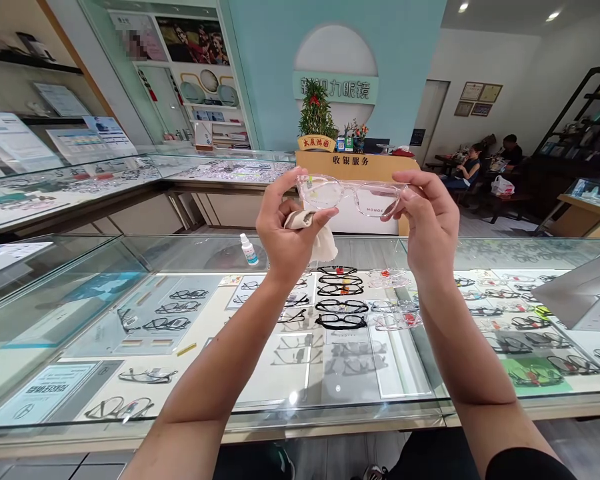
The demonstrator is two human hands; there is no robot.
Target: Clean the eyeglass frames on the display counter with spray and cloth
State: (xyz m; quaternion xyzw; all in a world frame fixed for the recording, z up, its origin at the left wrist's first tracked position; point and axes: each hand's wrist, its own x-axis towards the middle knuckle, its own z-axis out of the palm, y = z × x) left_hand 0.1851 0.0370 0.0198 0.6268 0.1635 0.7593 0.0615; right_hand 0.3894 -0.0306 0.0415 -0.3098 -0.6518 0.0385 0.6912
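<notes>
A pair of clear-framed eyeglasses (349, 192) is raised above the glass counter, lenses facing across the shop. My left hand (287, 230) grips its left end between the fingers and also has a cream cleaning cloth (325, 244) tucked in the palm, hanging below. At the other end, my right hand (433, 223) pinches the frame with thumb and fingers. Below them, several black-framed glasses (341, 307) lie in a column on the counter, with clear-framed glasses (397, 321) beside them. A small white spray bottle (249, 250) stands upright to the left.
The glass display counter (260, 420) holds rows of glasses under its top. A folded white card stand (580, 293) is at the right. Another display case (230, 167) runs behind, near the cashier desk (405, 167). Two people (467, 167) sit at the far right.
</notes>
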